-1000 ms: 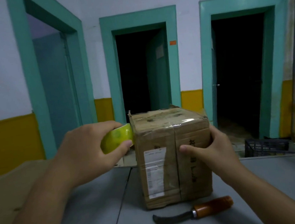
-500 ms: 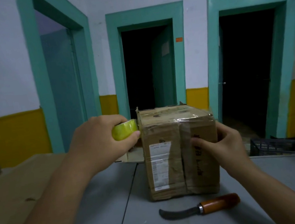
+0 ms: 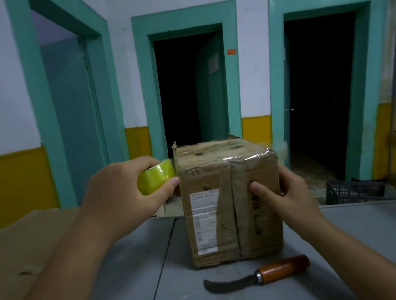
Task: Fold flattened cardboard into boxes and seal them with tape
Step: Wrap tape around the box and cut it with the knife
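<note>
Toward the far edge of the bench (image 3: 135,294) the cardboard box (image 3: 230,200) stands upright, and over the last second we see almost nothing shift. Our left hand (image 3: 120,196) still curls round the yellow-green tape roll (image 3: 157,179), held against the box's upper left edge. Our right hand (image 3: 290,196) still grips the right front corner, thumb flat on the near face. We judge the strip across the top is laid and awaits cutting. Clear tape (image 3: 247,156) shines glossy and wrinkled over dull, scuffed, creased board bearing a white label. Between box and near edge lies a curved-blade knife (image 3: 257,276) with a smooth orange wooden handle. A flat brown sheet (image 3: 17,246), seemingly cardboard, lies at the left side.
</note>
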Motion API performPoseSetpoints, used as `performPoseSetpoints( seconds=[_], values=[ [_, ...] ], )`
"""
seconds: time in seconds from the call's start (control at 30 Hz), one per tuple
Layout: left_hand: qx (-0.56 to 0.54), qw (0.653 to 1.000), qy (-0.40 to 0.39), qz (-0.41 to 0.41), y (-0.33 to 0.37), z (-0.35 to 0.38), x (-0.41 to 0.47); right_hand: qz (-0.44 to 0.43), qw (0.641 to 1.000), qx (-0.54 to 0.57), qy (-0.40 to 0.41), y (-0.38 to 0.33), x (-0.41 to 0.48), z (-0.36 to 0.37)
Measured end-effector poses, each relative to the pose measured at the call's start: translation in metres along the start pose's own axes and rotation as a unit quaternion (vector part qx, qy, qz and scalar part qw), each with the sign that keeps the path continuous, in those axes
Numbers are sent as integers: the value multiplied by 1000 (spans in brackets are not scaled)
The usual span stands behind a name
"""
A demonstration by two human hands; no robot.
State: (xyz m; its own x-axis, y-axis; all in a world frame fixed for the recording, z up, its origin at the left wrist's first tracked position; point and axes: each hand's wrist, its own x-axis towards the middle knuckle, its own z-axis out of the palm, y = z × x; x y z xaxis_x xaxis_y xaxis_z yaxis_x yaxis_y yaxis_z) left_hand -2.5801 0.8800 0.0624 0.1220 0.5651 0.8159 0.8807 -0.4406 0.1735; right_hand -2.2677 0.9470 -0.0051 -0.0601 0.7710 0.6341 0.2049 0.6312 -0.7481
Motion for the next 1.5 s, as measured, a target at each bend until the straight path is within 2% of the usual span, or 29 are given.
performPoseSetpoints(
  seconds=[0.2, 0.43, 0.67, 0.83, 0.97, 1.03, 1.13, 1.27, 1.33, 1.43, 1.5],
  values=[
    [-10, 1000, -1, 2, -2, 2, -2, -3, 1000, 24, -5, -3, -2, 0],
    [-11, 1000, 16, 10, -1, 6, -4, 30, 999, -2, -12, -7, -3, 9],
    [-11, 1000, 20, 16, -1, 7, -5, 56, 985, 123, 107, -20, 7, -6],
    [-10, 999, 24, 24, 1, 6, -5, 135, 938, 296, 119, -21, 14, -12],
    [-5, 999, 28, 29, 2, 8, -4, 193, 920, 330, 89, -19, 22, -13],
    [0, 999, 31, 28, 0, 8, -4, 200, 916, 332, 100, -20, 24, -10],
    [3, 999, 35, 25, -2, 9, -4, 165, 928, 283, 177, -26, 21, -5],
    [-2, 999, 35, 27, -1, 11, -5, 51, 964, 99, 242, -30, 15, 2],
    [-5, 999, 37, 27, 1, 10, -6, 7, 972, 32, 233, -28, 13, 5],
    [-8, 999, 36, 26, 3, 10, -6, -42, 984, -17, 172, -23, 11, 6],
    [-15, 999, 31, 29, 4, 12, -6, -35, 989, -44, 133, -23, 12, 5]
  ],
)
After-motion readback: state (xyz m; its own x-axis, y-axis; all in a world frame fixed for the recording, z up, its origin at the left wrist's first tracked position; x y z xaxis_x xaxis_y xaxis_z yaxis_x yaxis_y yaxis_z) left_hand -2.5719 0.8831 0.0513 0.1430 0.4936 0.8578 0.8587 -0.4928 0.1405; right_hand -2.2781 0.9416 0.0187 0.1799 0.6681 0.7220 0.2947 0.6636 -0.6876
